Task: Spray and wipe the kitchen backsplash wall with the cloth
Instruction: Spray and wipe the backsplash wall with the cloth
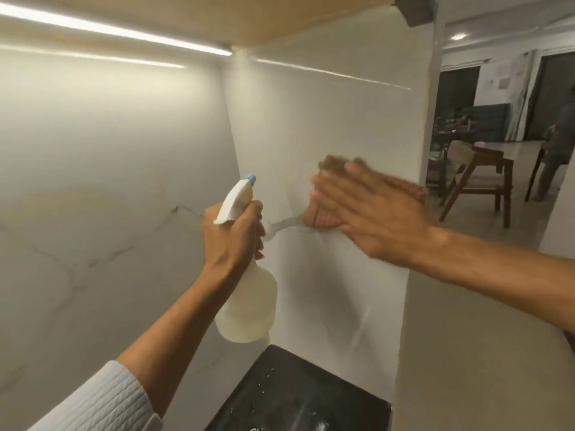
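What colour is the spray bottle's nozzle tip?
Light blue. The nozzle tip shows best in the head view.

The left arm wears a white sleeve (102,402); the fabric is a knit with narrow raised ribs running along the arm and a fine twisted, cable-like texture in the rows; the sleeve ends in a soft rounded edge partway along the left forearm (174,321); from that edge onward the forearm and the left hand (233,237) are bare; tendons and knuckles stand out on the back of this hand; the right forearm (497,269) is bare from the picture's edge to the wrist; the right hand (367,213) is bare too, and motion blur smears it, so its fingers (334,189) show only as soft shapes.
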